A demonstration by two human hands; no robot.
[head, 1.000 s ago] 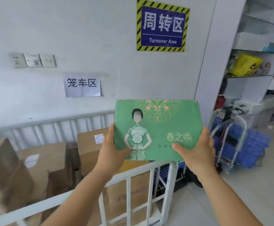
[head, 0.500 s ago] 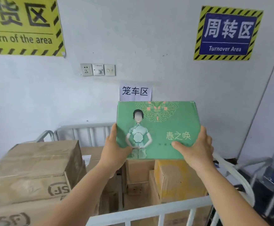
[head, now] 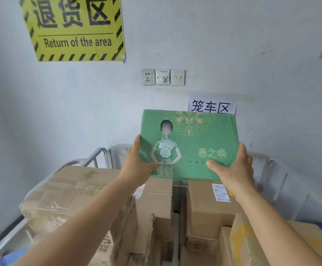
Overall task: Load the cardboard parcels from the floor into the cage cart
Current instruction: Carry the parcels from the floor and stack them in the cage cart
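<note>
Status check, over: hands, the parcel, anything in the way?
Left hand and right hand grip flat green printed cardboard parcel. Held above brown cardboard boxes in grey metal cage cart. Nothing blocking.

Yellow sign [head: 74, 28]: "Return of the area".

I see both forearms bare and stretched forward and upward from the bottom of the view, the elbows out of the picture. The two arms come closer to each other toward the wrists. My left hand [head: 137, 166] is raised with its back to the camera; the thumb lies across the front face of the green box [head: 198, 139] and the other fingers are hidden behind its left edge. My right hand [head: 235, 169] is at about the same height, thumb pressed on the front near the lower right corner, fingers wrapped around the right edge. Both hands grip firmly.
</note>
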